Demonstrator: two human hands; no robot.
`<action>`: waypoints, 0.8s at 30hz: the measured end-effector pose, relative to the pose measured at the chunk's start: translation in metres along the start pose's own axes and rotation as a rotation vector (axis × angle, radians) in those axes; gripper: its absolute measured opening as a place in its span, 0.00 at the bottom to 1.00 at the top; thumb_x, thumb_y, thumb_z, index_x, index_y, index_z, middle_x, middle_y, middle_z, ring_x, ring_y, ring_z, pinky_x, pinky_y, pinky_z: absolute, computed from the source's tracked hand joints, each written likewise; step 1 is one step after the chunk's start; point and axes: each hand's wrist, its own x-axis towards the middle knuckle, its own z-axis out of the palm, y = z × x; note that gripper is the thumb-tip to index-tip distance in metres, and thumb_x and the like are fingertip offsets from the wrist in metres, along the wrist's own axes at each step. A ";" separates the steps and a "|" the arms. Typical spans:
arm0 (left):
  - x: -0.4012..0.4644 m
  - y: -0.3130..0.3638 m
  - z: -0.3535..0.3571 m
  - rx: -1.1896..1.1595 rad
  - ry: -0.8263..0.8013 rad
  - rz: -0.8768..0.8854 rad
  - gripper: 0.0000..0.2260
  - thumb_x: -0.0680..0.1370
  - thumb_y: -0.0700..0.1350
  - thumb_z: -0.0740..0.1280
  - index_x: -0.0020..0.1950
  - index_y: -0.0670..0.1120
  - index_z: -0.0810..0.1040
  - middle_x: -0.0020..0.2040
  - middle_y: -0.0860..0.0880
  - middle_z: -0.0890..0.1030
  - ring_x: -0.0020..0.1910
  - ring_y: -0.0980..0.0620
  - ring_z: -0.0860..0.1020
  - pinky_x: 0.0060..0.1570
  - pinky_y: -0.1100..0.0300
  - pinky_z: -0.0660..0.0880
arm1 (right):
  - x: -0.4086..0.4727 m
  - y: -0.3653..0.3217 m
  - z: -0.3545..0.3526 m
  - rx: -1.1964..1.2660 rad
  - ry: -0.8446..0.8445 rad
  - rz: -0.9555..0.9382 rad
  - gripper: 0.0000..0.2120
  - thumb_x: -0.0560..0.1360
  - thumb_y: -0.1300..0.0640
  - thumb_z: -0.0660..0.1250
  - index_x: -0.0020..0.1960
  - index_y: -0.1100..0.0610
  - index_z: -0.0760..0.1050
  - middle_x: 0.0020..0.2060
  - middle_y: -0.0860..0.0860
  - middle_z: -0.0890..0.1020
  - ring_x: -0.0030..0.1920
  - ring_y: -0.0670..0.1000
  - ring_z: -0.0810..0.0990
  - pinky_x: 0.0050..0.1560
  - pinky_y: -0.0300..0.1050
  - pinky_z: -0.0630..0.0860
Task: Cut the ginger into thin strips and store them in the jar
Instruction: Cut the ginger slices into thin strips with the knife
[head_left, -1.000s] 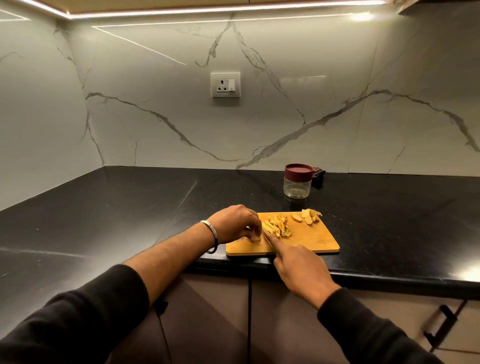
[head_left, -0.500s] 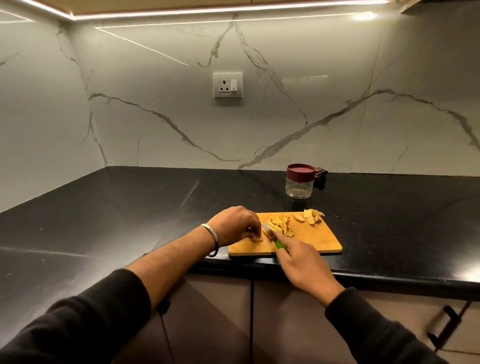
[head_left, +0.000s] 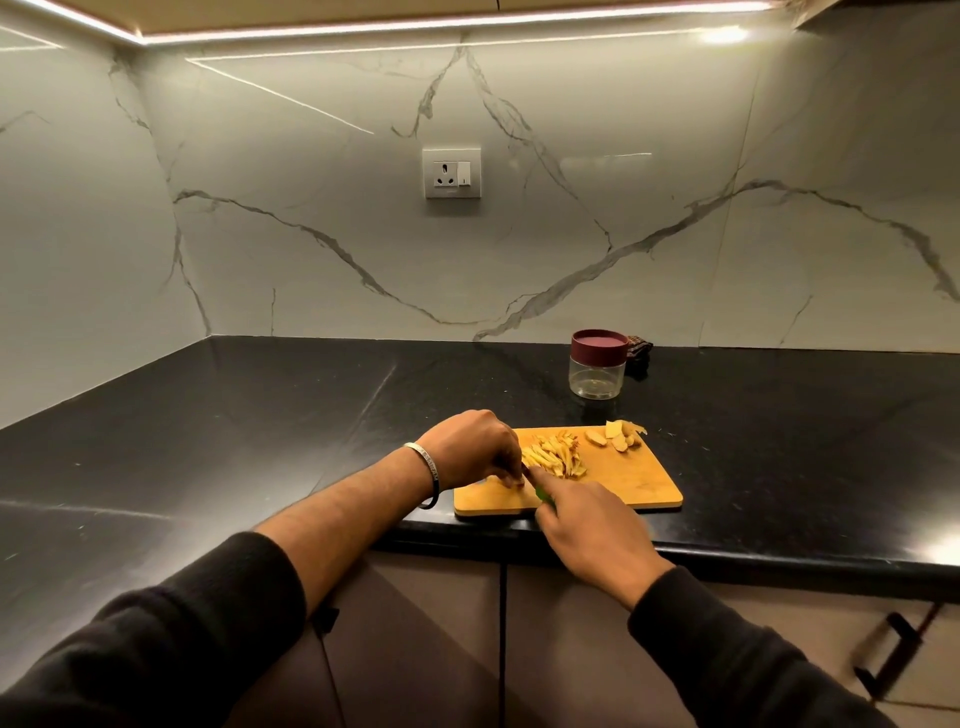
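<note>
The ginger strips (head_left: 555, 459) lie as a loose pale-yellow heap on the wooden cutting board (head_left: 639, 486), just beyond the fingertips of both hands. A few thicker uncut ginger slices (head_left: 616, 439) sit farther out, past the right hand, near the board's far corner. The jar (head_left: 597, 370), clear with its dark red lid on, stands on the black counter (head_left: 260, 415) well beyond the right hand.

The left hand (head_left: 472, 448), fingers curled down, pinches a small ginger piece (head_left: 514, 480) against the board. The right hand (head_left: 589, 525) is wrapped round the knife (head_left: 543, 493), forefinger stretched along it.

Against half a second ago, the right hand sits slightly nearer the left, and less of the green handle shows; the heap and jar lie as before.

The blade is almost wholly hidden between the hands (only a green sliver of handle is plain), and the pinched piece is too small to make out. A dark object (head_left: 638, 353) behind the jar is unclear.
</note>
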 end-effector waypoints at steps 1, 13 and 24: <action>0.000 0.000 0.000 0.006 -0.004 0.000 0.07 0.78 0.46 0.71 0.54 0.49 0.85 0.51 0.51 0.85 0.49 0.53 0.82 0.52 0.57 0.80 | 0.001 0.000 0.000 -0.011 -0.003 -0.005 0.25 0.85 0.49 0.55 0.80 0.43 0.56 0.44 0.45 0.74 0.44 0.45 0.73 0.37 0.39 0.67; 0.000 -0.002 0.006 0.030 0.023 -0.034 0.06 0.78 0.45 0.70 0.53 0.49 0.85 0.50 0.52 0.85 0.49 0.55 0.83 0.52 0.56 0.80 | 0.001 -0.001 0.007 -0.061 -0.040 -0.025 0.26 0.84 0.50 0.55 0.81 0.44 0.54 0.46 0.47 0.74 0.46 0.48 0.73 0.44 0.44 0.68; -0.005 -0.001 0.006 -0.087 0.046 -0.096 0.05 0.76 0.44 0.73 0.50 0.49 0.85 0.48 0.52 0.84 0.47 0.56 0.82 0.52 0.57 0.80 | -0.038 0.005 0.001 -0.416 0.032 -0.038 0.30 0.85 0.56 0.53 0.82 0.45 0.42 0.41 0.49 0.73 0.40 0.51 0.72 0.40 0.48 0.70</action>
